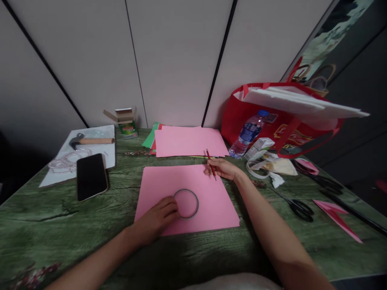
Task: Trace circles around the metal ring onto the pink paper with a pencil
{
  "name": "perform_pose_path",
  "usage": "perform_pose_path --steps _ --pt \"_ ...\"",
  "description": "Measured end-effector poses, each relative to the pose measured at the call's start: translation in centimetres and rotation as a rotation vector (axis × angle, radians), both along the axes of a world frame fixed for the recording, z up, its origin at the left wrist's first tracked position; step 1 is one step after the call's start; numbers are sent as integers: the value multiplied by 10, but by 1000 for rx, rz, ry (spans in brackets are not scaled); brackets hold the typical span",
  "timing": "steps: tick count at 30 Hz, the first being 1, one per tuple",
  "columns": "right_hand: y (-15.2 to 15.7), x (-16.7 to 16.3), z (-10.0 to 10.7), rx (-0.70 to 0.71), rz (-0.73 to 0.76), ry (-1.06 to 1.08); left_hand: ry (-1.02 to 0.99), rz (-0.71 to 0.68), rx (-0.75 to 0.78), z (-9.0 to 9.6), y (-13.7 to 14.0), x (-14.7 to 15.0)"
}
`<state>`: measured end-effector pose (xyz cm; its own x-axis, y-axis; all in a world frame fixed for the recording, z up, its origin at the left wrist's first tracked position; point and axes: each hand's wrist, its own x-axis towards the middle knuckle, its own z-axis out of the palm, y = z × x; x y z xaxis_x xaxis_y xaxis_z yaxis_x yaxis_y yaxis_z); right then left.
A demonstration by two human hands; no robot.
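Note:
Pink paper (208,201) lies flat in front of me, with more than one sheet showing at its lower right corner. A thin grey ring (198,203) rests on it near the middle. The curled fingers of my left hand (163,215) are closed at the ring's left edge and cover that part of it. Over the paper's upper right corner, my right hand (222,167) grips a red pencil (212,167). The pencil is tilted, its lower end close to the paper; I cannot tell whether it touches.
Behind are stacked pink sheets (187,141). To the left lie a phone (91,176), a hammer (93,141) and a small open box (127,125). On the right stand a water bottle (248,135) and a red bag (236,108); scissors (301,210) lie nearer.

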<state>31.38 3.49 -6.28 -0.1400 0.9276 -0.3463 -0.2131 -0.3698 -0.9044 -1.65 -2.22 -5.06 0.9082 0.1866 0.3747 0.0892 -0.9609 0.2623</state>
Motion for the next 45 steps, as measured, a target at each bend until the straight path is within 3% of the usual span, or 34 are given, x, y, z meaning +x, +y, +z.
perform_pose_path --steps 16,45 --pt "-2 -1 -3 12 -36 10 -35 8 119 3 -1 2" --pt "-6 -13 1 69 -93 -83 -66 42 117 1 0 6"
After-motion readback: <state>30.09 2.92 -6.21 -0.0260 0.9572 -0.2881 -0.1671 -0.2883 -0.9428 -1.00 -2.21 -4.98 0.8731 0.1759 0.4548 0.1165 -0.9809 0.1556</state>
